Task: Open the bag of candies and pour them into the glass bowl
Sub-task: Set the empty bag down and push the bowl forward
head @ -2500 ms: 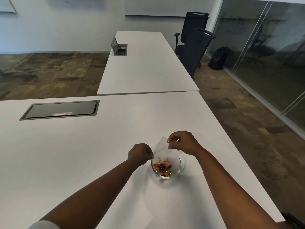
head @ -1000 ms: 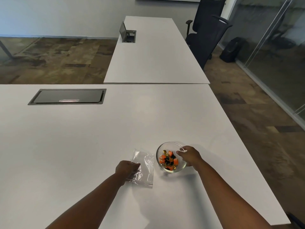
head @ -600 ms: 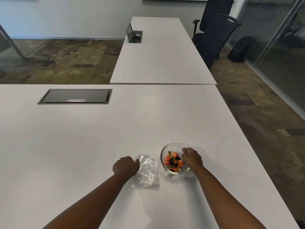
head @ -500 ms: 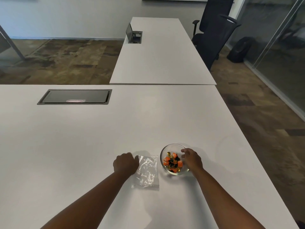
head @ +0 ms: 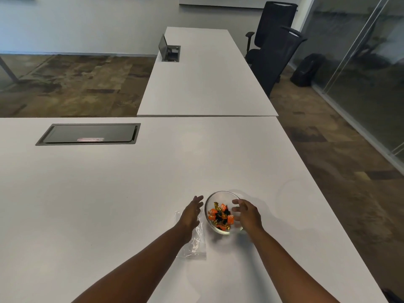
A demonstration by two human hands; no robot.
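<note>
A small glass bowl [head: 222, 194] stands on the white table near its front right, filled with orange, gold and black wrapped candies [head: 220, 216]. The clear plastic bag [head: 195, 246] lies flat and empty on the table just left of the bowl, partly under my left forearm. My left hand [head: 192, 212] hovers over the bag's far end beside the bowl's left rim, fingers stretched and apart, holding nothing. My right hand [head: 247, 213] is at the bowl's right side, fingers spread and curved near the rim, not clearly gripping it.
A dark closed cable hatch [head: 88, 134] is set in the table at the far left. A second white table [head: 205, 73] with an open cable box [head: 170, 51] adjoins behind. Two black office chairs [head: 273, 51] stand at right; the table's right edge [head: 328, 211] runs close to the bowl.
The bag went from held over the bowl to lying flat on the table. My left hand has let go of it and opened toward the bowl; my right hand's fingers have loosened at the rim.
</note>
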